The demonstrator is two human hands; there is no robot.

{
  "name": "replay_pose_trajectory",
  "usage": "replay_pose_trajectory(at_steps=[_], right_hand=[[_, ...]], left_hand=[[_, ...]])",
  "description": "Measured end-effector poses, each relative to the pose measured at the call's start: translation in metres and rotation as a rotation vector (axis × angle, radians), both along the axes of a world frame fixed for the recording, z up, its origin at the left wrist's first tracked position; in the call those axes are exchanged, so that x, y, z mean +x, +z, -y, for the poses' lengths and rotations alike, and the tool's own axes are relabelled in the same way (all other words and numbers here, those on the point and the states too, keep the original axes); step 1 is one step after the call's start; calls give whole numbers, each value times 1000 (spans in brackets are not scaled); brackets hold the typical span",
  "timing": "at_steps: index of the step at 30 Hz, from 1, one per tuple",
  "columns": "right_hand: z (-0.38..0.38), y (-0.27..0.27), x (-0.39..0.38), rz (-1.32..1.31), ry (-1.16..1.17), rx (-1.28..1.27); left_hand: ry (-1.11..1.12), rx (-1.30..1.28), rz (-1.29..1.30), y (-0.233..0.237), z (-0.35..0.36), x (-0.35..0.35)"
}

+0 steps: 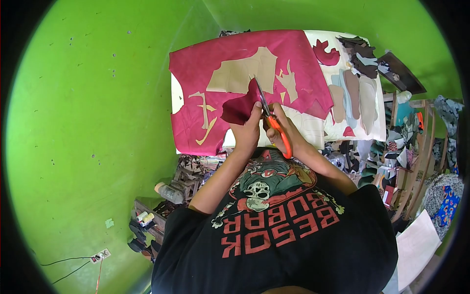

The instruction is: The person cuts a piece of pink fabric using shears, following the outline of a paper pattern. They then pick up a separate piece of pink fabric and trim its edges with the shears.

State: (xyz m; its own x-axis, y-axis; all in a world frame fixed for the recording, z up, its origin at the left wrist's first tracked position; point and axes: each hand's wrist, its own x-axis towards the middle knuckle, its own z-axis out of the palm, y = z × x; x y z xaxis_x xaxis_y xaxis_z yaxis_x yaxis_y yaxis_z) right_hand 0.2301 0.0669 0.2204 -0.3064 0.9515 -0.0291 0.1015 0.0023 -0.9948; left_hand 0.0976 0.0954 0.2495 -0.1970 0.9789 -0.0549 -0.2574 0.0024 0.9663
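Note:
My left hand (pixel 249 128) grips a dark red piece of material (pixel 238 109), its thumb on the right edge of the piece. Orange-handled scissors (pixel 279 131) are held in my right hand (pixel 285 128), their blades pointing up and away along the piece's right edge. Both hands are close together above the near part of the table. Beneath them lies a large red sheet (pixel 205 59). On that sheet rest a big beige piece (pixel 235 73) and several thin beige scraps (pixel 290 85).
Cut sole-shaped pieces (pixel 367 100) and dark scraps (pixel 360 49) lie at the table's right end. A wooden rack (pixel 423 161) with piled scraps stands right. A plastic bottle (pixel 169 192) is at the lower left, near a green wall (pixel 88 122).

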Motion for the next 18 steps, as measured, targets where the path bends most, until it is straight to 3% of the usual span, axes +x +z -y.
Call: replay_pose_trajectory(at_steps=[3,16,18], right_hand=[[-1,2,1,9,27,-27],[4,9,-5,-25,4,-6],[4,12,-6,-19,-16,18]], left_hand=[[-10,8,-88,-10,0,-2],[106,75,-45,5,-4,5],[70,197,-296,6,-2,1]])
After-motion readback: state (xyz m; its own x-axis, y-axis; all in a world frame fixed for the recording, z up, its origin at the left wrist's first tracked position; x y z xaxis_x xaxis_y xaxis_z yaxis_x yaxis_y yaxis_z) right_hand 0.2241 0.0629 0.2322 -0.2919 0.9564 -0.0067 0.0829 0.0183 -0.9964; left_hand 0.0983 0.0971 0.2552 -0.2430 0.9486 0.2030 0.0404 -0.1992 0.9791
